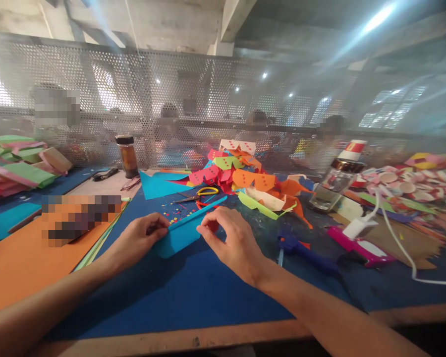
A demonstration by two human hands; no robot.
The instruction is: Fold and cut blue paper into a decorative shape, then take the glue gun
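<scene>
A sheet of bright blue paper (182,239), its far edge folded or rolled into a narrow strip, is held low over the dark blue table top. My left hand (146,235) is closed on its left end, fingers bent over the edge. At the right side, my right hand (232,238) has thumb and fingers pinched on the paper's edge. Just beyond lie scissors (196,196) with yellow and black handles, among tiny coloured paper scraps (176,212). Another blue sheet (161,184) lies behind them.
Cut paper glasses shapes (252,178) are heaped at the back. To the right are a glass bottle (334,183), a blue glue gun (308,255) and a pink device with a white cable (360,245). Orange sheets (18,272) lie left; a dark jar (127,156) stands behind.
</scene>
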